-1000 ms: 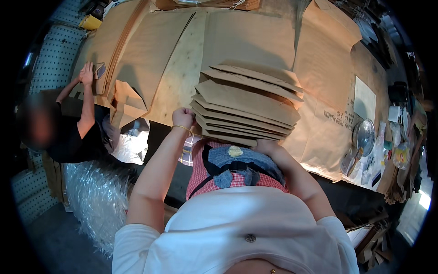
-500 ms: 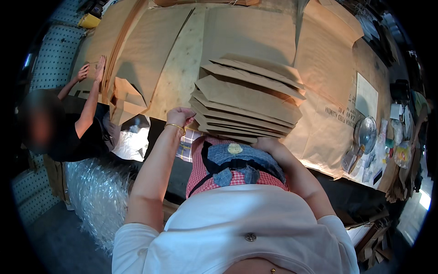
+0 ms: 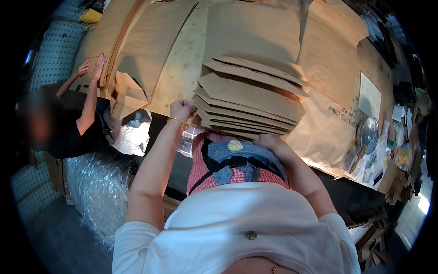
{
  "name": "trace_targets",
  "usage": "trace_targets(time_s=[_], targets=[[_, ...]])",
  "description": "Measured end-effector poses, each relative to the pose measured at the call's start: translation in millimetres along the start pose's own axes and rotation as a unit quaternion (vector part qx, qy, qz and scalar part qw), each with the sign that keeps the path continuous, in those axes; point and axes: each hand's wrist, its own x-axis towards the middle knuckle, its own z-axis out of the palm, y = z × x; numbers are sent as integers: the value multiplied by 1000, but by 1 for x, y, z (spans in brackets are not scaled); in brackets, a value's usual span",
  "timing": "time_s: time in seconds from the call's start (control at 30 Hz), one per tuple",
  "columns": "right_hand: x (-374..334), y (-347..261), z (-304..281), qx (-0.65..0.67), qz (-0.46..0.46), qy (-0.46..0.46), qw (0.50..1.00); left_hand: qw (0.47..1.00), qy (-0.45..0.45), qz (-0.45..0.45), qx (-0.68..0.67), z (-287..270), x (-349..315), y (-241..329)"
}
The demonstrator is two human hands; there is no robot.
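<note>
Paper stack (image 3: 248, 93): seemingly worked by left hand (image 3: 183, 109), newly curled at nine o'clock; right hand (image 3: 270, 141) at five; grips cannot be told.

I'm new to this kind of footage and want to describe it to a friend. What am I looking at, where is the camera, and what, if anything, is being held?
There is no machine here, just a person working bare-handed. The view comes from the left of two wide fisheye cameras worn on the head, looking down, so straight edges bend near the rim.

On the wooden table lie large brown paper pieces and, nearest the person, a fanned stack of folded brown paper. At right is a shiny round dish.

The left hand, fingers curled, is at the stack's left edge; whether it pinches a fold is unclear. The right hand is at its near edge, its grip hidden. The other hands, at far left, belong to a co-worker.
</note>
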Motion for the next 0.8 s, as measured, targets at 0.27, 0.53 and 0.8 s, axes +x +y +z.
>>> trace_targets(time_s=[0.27,0.53,0.8], targets=[[6,5,9,-73,69,-39,994,996,-52,21,-63,13,1,46],[11,15,7,-65,79,-103,989,989,-115,39,-84,19,21,57],[66,24,-133,232,53,-240,941,989,-23,75,124,-7,46,-15]])
